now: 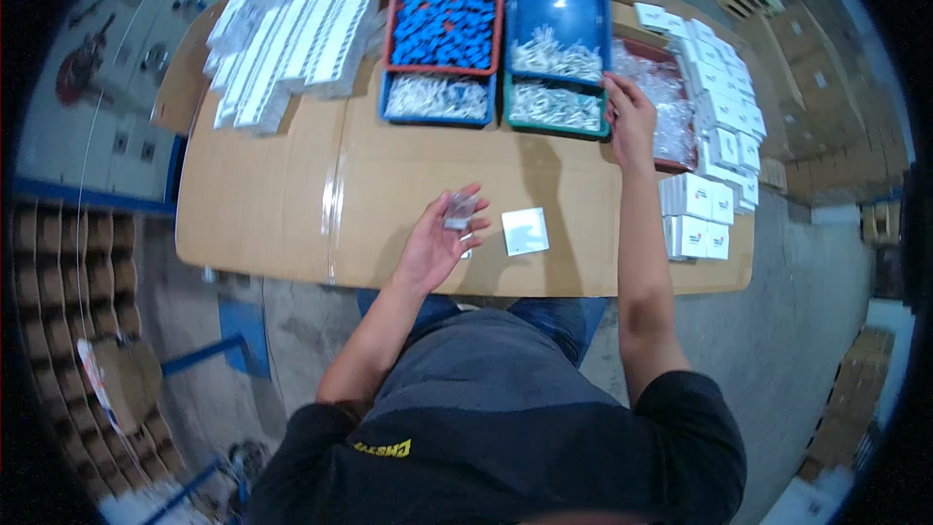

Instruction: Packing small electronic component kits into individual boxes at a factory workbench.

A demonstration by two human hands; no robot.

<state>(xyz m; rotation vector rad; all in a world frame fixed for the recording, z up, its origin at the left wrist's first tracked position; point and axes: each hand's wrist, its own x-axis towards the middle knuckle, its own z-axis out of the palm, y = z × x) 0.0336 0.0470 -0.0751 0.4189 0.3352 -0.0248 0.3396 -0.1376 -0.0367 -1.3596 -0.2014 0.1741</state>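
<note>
My left hand (434, 241) is above the near middle of the table, palm up, fingers curled round a small clear plastic bag (460, 211). A sliver of something white shows just below those fingers. To the right of this hand a flat white square piece (525, 231) lies on the cardboard. My right hand (633, 119) reaches far forward to the right corner of the blue tray (556, 0) and the green tray (559, 129) under it. Its fingers are bent together by the rims; whatever is between them is too small to make out. Both trays contain thin white pieces.
Left of these, a red tray (397, 15) of blue parts overlaps a blue tray (435, 121) of white pieces. Clear plastic bags (661, 102) fill a red tray at the right. White boxes are stacked at right (724, 102) and far left (292, 44). Cardboard covers the table (262, 194).
</note>
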